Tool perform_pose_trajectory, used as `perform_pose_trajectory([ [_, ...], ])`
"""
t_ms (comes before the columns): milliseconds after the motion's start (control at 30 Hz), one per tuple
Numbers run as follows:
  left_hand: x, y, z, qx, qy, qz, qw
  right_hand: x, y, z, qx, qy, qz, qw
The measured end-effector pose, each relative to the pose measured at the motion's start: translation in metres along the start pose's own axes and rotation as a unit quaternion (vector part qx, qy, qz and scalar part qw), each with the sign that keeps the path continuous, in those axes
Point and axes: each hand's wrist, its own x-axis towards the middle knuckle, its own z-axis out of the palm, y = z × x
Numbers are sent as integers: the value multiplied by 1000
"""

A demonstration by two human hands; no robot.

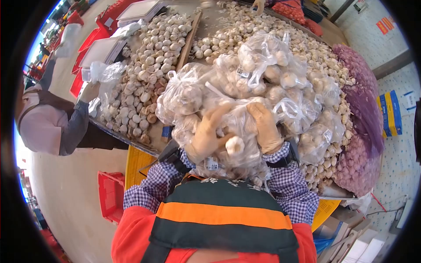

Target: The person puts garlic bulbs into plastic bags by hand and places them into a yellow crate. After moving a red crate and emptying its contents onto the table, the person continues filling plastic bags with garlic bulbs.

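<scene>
My left hand (207, 133), in a pale tan glove, has its fingers curled at a clear plastic bag (245, 127) of garlic, with the thumb beside a loose-looking white garlic bulb (235, 145). On the bag's other side, my right hand (265, 126), gloved alike, bends its fingertips onto the plastic near the top. The film stretches between both hands. A white printed label (211, 163) shows low on the bagging by my left wrist. Tied bags of garlic (186, 94) crowd around, and more filled bags (267, 59) are piled just beyond my hands.
Loose garlic bulbs (149, 61) cover the table on the left, behind a wooden divider (189, 41). Purple net sacks (362, 101) line the right edge. A co-worker's arm (79, 116) reaches in from the left. A red crate (112, 197) stands on the floor.
</scene>
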Motion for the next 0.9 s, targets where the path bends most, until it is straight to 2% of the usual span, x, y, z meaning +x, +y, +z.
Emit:
perform_pose_trajectory([
  [33,0,3,3,-3,1,3,1000,-1,-2,-3,-122,16,-48,991],
  [67,-4,7,5,4,53,10,999,-7,2,3,-20,92,23,995],
  [100,-11,12,7,13,102,12,995,-12,2,1,-21,91,30,995],
  [133,-16,17,13,30,153,-6,988,-19,-2,1,-119,128,-22,984],
  [167,-24,17,13,29,150,-8,988,-23,-3,1,-216,163,-77,960],
  [233,-40,6,10,149,184,138,962,-40,-3,5,-192,191,-80,959],
  [267,-39,-2,3,64,105,238,964,-52,-11,10,-288,241,-183,909],
  [300,-41,-2,4,64,105,233,965,-65,-18,14,-376,282,-280,837],
  [333,-41,3,4,70,61,177,980,-79,-25,17,-376,277,-278,839],
  [367,-39,9,3,76,17,122,989,-92,-31,21,-390,108,-259,877],
  [400,-33,13,1,117,19,92,989,-99,-34,23,-392,-61,-235,887],
  [433,-31,10,2,118,17,93,988,-94,-31,29,-391,-58,-235,888],
  [500,-24,4,4,203,65,59,975,-78,-19,45,-547,-90,-145,819],
  [533,-16,0,3,186,38,47,981,-75,-14,43,-549,-87,-146,818],
  [600,1,-3,-3,164,23,65,984,-69,-4,41,-496,-37,-154,854],
  [767,12,-13,-20,120,-52,106,986,-63,8,38,-465,-13,-210,860],
  [833,5,-29,-22,66,-56,84,993,-62,12,35,-445,-5,-225,867],
  [867,2,-36,-22,12,-63,60,996,-60,13,34,-425,16,-199,883],
  [900,-5,-40,-20,14,-59,58,996,-59,13,34,-403,37,-172,898],
])
